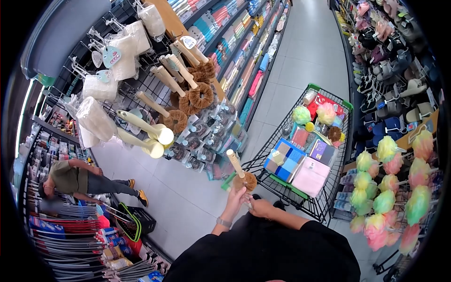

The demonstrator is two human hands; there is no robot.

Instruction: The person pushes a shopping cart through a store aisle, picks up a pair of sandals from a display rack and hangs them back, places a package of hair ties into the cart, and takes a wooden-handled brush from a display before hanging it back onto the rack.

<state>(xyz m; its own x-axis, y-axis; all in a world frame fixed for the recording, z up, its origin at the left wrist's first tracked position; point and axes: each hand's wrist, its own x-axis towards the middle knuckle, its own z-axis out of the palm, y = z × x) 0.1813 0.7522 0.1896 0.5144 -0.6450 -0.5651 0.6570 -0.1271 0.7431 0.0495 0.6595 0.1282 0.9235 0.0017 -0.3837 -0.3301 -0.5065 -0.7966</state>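
Note:
My left hand (234,201) is closed on a brown coconut-fibre brush (244,182), holding it by its round bristle head. The light wooden handle sticks up and slightly to the left. My right hand (261,207) is close beside it, fingers curled together just below the bristles; whatever they pinch is too small to make out. Similar wooden-handled brushes (202,95) hang on the wire rack ahead on the left. Below them to the left hang cream plastic-handled brushes (155,134).
A black wire shopping cart (319,207) with folded towels (311,176), bath puffs (326,113) and other goods stands ahead on the right. Colourful bath puffs (384,201) hang at the right edge. On the left, a person (75,178) stands near a black basket (143,220). Slippers (399,108) line the right shelf.

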